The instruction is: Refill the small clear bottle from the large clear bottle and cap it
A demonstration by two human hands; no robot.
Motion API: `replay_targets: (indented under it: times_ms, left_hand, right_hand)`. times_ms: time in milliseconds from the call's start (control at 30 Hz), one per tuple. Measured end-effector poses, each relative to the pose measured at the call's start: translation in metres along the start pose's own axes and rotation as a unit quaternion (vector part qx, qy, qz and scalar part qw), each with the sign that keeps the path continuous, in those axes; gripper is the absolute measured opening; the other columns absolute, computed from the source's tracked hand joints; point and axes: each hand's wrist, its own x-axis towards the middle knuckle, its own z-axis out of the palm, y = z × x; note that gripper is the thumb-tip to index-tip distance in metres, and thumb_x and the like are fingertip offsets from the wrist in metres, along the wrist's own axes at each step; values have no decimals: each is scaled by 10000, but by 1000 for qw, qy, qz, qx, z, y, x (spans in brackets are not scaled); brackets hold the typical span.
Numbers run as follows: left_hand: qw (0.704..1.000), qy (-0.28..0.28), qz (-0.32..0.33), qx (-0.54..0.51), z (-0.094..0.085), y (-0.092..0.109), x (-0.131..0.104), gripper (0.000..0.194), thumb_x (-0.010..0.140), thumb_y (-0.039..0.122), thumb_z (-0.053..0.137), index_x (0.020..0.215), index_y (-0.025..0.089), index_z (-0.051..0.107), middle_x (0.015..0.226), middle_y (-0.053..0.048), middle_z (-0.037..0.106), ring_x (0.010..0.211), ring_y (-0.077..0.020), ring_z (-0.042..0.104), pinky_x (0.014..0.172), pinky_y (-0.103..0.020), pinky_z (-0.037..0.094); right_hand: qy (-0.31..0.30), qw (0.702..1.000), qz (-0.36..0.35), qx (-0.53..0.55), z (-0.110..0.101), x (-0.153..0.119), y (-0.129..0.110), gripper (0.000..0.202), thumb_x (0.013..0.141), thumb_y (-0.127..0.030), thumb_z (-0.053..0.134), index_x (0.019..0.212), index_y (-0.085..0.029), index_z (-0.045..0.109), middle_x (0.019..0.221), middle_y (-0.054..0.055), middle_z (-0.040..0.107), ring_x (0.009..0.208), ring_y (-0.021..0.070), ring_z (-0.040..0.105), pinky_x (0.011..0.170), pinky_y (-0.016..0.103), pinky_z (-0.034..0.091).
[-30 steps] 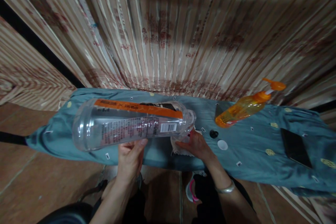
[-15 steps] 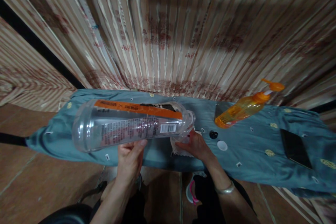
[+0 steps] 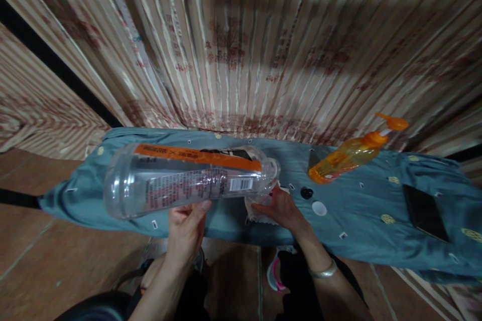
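Observation:
A large clear plastic bottle [image 3: 188,180] with an orange-striped label and a barcode lies tilted on its side in the air, its uncapped mouth to the right. My left hand [image 3: 188,220] is closed around its underside, thumb against the near wall. Just below the bottle's neck, my right hand [image 3: 280,208] is closed on what looks like a small clear container [image 3: 259,201], partly hidden by the fingers and the bottle. Beneath that shows a pale cloth with a scalloped edge [image 3: 263,218]. Right of this hand lie a small black cap [image 3: 306,192] and a white round lid [image 3: 319,208].
An orange pump bottle [image 3: 344,160] stands toward the back right. A dark phone-like slab [image 3: 425,213] lies at the right on the teal cloth-covered table [image 3: 361,210]. Behind hangs a striped curtain [image 3: 241,60]. A black stool seat [image 3: 98,306] is at the lower left.

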Motion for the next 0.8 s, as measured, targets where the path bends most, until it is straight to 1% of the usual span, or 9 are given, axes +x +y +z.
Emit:
replay_targets:
  times_ms: [100, 267, 400, 533, 633, 800]
  left_hand:
    - [1000, 2, -6, 10, -1, 0, -1, 264, 527, 373, 873, 545, 220, 658, 605, -13, 679, 641, -171, 662, 781, -337, 552]
    - [1000, 2, -17, 6, -3, 0, -2, 307, 523, 411, 879, 518, 225, 634, 578, -10, 660, 661, -190, 672, 809, -366, 550]
    - [1000, -4, -25, 10, -4, 0, -2, 282, 532, 422, 876, 600, 220, 692, 608, -26, 677, 710, -211, 688, 829, -380, 546]
    - [1000, -1, -19, 14, -5, 0, -2, 280, 524, 423, 882, 596, 210, 715, 641, -36, 701, 674, -194, 684, 827, -373, 549]
    - [1000, 0, -15, 24, -6, 1, -3, 262, 536, 421, 878, 622, 214, 742, 624, -35, 699, 672, -199, 688, 821, -379, 554]
    - [999, 17, -21, 23, -7, 2, -2, 262, 508, 404, 891, 584, 208, 735, 648, -37, 719, 641, -164, 672, 753, -308, 559]
  right_hand:
    - [-1, 1000, -5, 1, 0, 0, 0, 629, 725, -401, 750, 1247, -163, 491, 1082, 137, 738, 1021, 316, 709, 858, 424, 568]
    - [-1, 1000, -1, -5, -1, 1, -1, 610, 717, -380, 758, 1221, -154, 499, 1085, 151, 735, 1017, 323, 708, 864, 420, 567]
    - [1, 1000, -8, 7, 0, 0, 0, 613, 720, -369, 760, 1229, -154, 494, 1102, 157, 729, 1027, 322, 704, 876, 428, 564]
    - [3, 1000, -6, 8, 1, 0, 1, 626, 722, -373, 757, 1237, -144, 485, 1081, 158, 730, 1022, 338, 701, 879, 465, 558]
    - [1, 1000, -4, 5, 2, -1, 2, 589, 727, -378, 750, 1206, -148, 497, 1073, 160, 731, 1009, 346, 703, 861, 471, 561]
    - [5, 1000, -13, -6, 2, -1, 2, 550, 737, -384, 740, 1174, -149, 503, 1078, 156, 729, 1017, 340, 701, 853, 451, 561]
